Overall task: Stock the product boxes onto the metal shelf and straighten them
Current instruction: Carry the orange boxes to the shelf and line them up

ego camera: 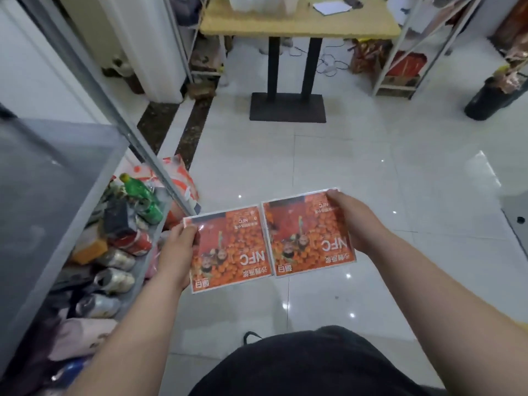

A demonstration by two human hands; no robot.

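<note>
Both bare forearms reach forward. The left hand (177, 252) pinches the left orange box (228, 250) at its outer edge, thumb on top. The right hand (354, 221), a little farther forward, grips the outer edge of the right orange box (308, 235).

One head-worn camera looks forward and down at the floor (357, 167).

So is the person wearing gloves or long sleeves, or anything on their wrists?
No gloves: the left hand and right hand are both bare. The left forearm and right forearm are bare too, with no sleeve in view. No watch, bracelet or ring shows. The only clothing seen is a black garment low in the middle of the picture.
</note>
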